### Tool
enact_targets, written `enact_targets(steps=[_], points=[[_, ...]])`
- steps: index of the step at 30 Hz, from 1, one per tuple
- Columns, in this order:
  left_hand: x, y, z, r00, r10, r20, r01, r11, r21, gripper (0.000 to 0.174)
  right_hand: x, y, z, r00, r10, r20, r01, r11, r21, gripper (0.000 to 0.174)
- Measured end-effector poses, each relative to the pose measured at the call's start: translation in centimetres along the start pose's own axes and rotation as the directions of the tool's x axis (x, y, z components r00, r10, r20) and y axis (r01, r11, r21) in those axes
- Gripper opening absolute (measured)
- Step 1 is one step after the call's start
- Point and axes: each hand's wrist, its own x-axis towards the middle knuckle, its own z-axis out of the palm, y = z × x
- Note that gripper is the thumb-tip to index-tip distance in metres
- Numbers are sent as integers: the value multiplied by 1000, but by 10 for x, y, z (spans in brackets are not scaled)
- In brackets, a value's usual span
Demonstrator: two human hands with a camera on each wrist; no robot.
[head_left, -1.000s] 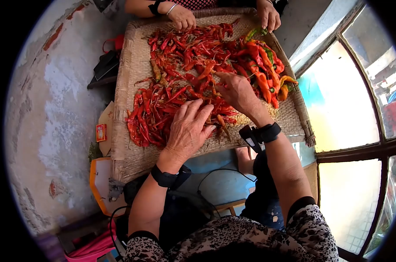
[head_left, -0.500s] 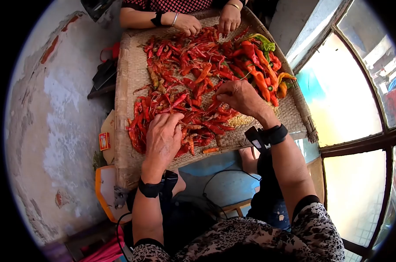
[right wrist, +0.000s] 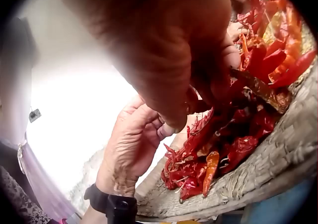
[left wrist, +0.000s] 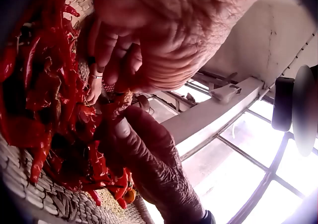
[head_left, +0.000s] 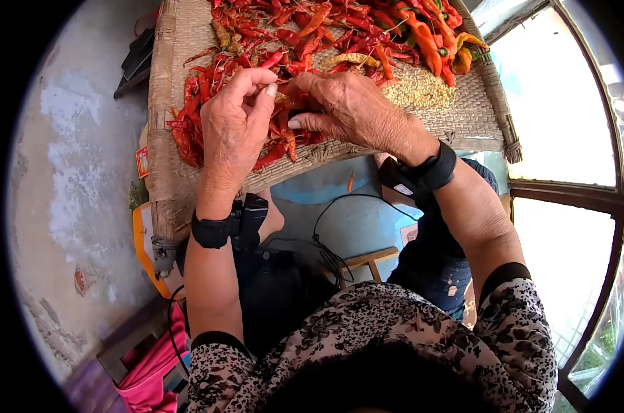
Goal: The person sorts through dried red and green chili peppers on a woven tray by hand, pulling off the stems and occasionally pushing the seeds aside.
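Observation:
Dried red chili peppers (head_left: 195,124) (right wrist: 243,149) lie in a loose heap on a woven tray (head_left: 164,89). Over the heap's near side, my left hand (head_left: 233,127) (right wrist: 131,149) has its thumb and forefinger together, pinching the end of a small pepper. My right hand (head_left: 360,110) (left wrist: 159,169) is close beside it, fingers curled round a pepper, thumb pointing left. Between the hands a wrinkled reddish pepper (left wrist: 118,103) shows in the left wrist view; its full length is hidden by fingers.
Larger fresh peppers (head_left: 425,41) and pale loose seeds (head_left: 422,89) are on the tray's right part. Windows (head_left: 560,103) stand at the right, a wall (head_left: 71,172) at the left. Another person's hand (left wrist: 94,87) is across the tray. A cable (head_left: 319,234) hangs below.
My hands have come together, the left rightward, the right leftward, and a pepper is now pinched between fingers. The head view has tilted down, and the other person's hands have left it.

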Motion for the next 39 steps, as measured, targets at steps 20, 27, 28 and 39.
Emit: enact_targets(steps=[20, 27, 28, 39], points=[[-20, -23, 22, 844, 373, 385, -504, 796, 334, 37, -94, 11, 38, 443, 59, 895, -562, 795, 226, 24], [-19, -19, 22, 851, 318, 418, -473, 810, 348, 34, -176, 98, 146, 437, 764, 475, -724, 612, -318, 38], [-17, -17, 20, 856, 307, 417, -459, 822, 338, 34, -180, 105, 159, 431, 761, 485, -726, 612, -314, 38], [-13, -11, 24, 850, 216, 480, -423, 822, 380, 35, -265, 159, 249, 335, 880, 337, -861, 431, -270, 47]])
